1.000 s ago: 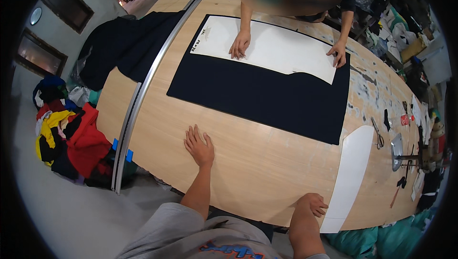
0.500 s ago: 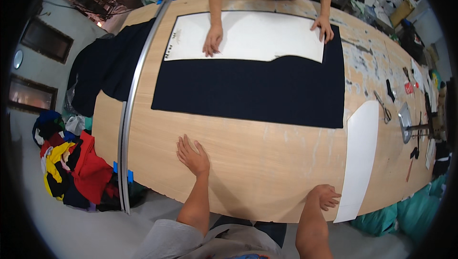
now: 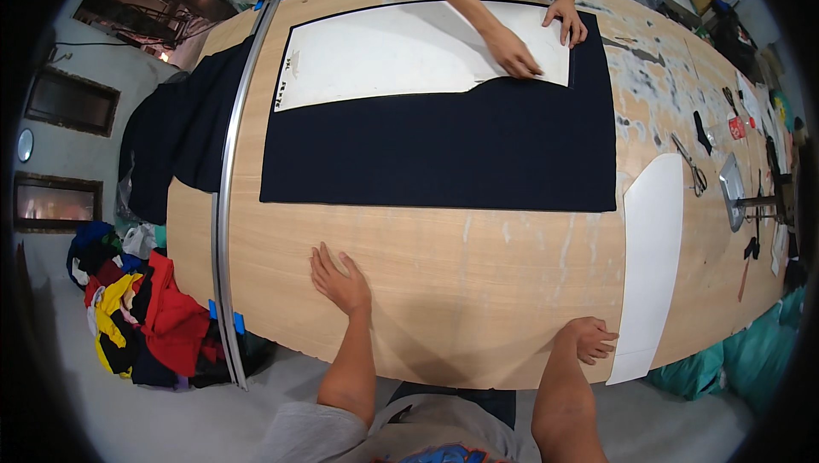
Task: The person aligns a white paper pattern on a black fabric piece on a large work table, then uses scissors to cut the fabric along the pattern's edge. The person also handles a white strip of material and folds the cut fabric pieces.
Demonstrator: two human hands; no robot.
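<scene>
While both hands lie flat & open, left hand [image 3: 339,282] on table [image 3: 478,292], right hand [image 3: 589,339] touches white pattern [image 3: 648,250].

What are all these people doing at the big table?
A person leans on a long wooden table, left hand flat on the bare wood, right hand at the near edge beside a white paper pattern piece. Across the table, another person's hands press a larger white pattern onto dark navy fabric. Scissors lie to the right.
</scene>
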